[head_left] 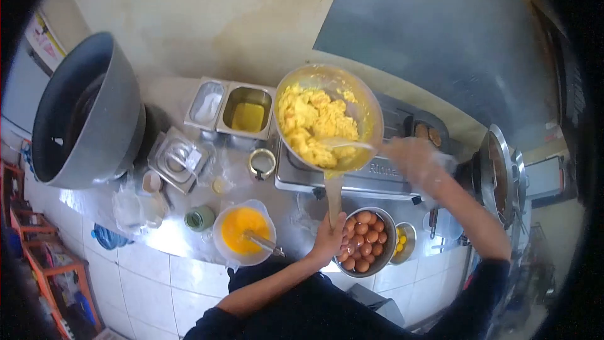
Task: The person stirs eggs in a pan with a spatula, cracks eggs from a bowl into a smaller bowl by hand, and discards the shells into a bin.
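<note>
A metal pan (372, 127) full of yellow scrambled egg (314, 116) is over the near part of the stove (302, 179). My left hand (328, 239) is wrapped round the pan's handle (334, 198), which points toward me. At the pan's right side my right hand (415, 160), blurred, is closed round a pale spoon (346, 144) whose head lies in the egg. Below the pan, beside my left hand, stands a metal bowl (391, 239) of brown eggs (363, 242). To its right, a smaller bowl (410, 242) holds yellow yolks.
A white jug (219, 239) of beaten egg with a whisk (264, 242) stands left of my left hand. Behind are metal containers (221, 127), one with yellow liquid. A large grey pot (126, 113) is at the left; more pans (500, 176) are at the right.
</note>
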The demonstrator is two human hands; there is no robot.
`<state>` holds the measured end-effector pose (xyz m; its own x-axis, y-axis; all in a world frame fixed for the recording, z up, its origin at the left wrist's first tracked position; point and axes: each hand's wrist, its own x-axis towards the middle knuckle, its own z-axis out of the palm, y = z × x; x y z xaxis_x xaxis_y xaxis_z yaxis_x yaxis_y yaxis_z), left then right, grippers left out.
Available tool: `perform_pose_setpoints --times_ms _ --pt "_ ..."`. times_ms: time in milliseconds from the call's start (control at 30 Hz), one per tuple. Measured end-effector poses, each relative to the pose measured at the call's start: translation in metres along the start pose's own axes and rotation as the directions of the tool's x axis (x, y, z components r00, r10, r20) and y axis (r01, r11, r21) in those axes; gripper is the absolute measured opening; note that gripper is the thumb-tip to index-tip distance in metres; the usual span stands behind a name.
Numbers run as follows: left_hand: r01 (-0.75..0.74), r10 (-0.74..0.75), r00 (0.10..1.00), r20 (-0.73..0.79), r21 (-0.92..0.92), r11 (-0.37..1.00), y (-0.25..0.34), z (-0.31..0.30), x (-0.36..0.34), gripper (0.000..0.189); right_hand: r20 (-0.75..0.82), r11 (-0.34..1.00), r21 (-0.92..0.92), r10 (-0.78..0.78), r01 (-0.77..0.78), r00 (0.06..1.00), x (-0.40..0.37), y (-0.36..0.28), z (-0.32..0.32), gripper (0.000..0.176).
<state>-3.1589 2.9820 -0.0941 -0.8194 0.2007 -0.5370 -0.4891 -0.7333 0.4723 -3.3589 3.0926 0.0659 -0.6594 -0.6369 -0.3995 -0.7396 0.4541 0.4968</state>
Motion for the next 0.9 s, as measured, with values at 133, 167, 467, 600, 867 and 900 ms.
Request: perform_pose_setpoints --times_ms 133,167,467,600,867,900 --pt "0.004 -0.005 1.000 0.020 0.021 1.000 0.007 -0.008 0.003 0.028 0.218 0.999 0.032 -0.004 -0.003 0.976 -0.026 0.020 -0.032 0.046" --pt "0.013 -0.013 1.000 0.024 0.015 1.000 0.010 -0.009 0.005 0.027 0.279 0.998 0.062 -0.044 0.027 0.959 -0.028 0.020 -0.032 0.050" --pt "-0.053 0.053 0.998 -0.028 0.008 0.999 0.012 0.002 0.006 0.024 -0.018 0.965 0.224 0.143 -0.135 0.990 0.068 -0.072 0.028 0.042" --pt "-0.121 0.124 0.990 -0.072 0.045 0.992 0.005 0.003 0.007 0.025 -0.023 0.704 0.645 0.407 -0.298 0.913 0.098 -0.060 0.051 0.035" --pt "-0.086 0.093 0.993 -0.069 0.099 0.991 0.004 -0.006 0.011 0.026 -0.044 0.658 0.626 0.566 -0.419 0.823 0.091 -0.025 0.060 0.027" --pt "-0.084 0.093 0.993 -0.070 0.123 0.989 0.006 -0.007 0.010 0.026 -0.079 0.694 0.590 0.559 -0.413 0.826 0.090 -0.028 0.068 0.026"
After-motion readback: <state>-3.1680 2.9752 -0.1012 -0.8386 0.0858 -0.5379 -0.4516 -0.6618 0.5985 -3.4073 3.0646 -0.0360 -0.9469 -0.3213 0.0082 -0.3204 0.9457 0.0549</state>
